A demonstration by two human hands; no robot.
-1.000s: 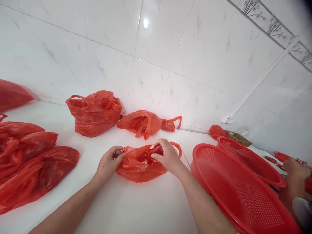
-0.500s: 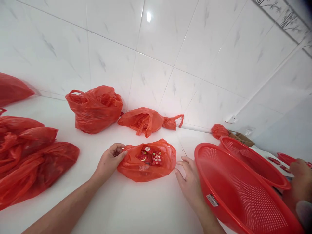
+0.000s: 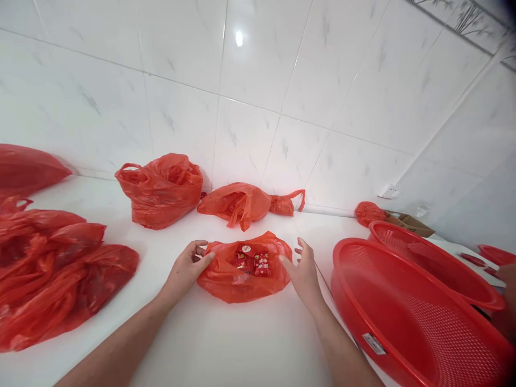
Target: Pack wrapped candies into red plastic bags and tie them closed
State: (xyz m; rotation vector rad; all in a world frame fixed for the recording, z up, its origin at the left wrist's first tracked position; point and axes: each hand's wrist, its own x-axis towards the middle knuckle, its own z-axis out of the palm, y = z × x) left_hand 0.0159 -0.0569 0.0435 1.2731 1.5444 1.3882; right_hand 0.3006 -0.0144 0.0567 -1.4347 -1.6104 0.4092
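A small red plastic bag [image 3: 242, 282] lies open on the white counter [image 3: 226, 344], showing small red wrapped packets [image 3: 253, 262] inside. My left hand [image 3: 186, 270] pinches the bag's left edge between thumb and fingers. My right hand [image 3: 303, 271] hovers at the bag's right edge with its fingers spread, thumb close to the plastic, holding nothing.
Two red mesh baskets [image 3: 407, 317] [image 3: 435, 263] stand at the right. Red bags sit by the tiled wall [image 3: 161, 188] [image 3: 242, 203] [image 3: 368, 212], and several lie heaped at the left [image 3: 52, 269]. A cardboard box [image 3: 409, 221] sits behind the baskets. Another person's hand [image 3: 508, 277] shows at the far right edge.
My right hand let go of the bag's top, dropped to the counter beside the basket, and has now come back up to the bag's right edge. The bag now lies open. My left hand stayed.
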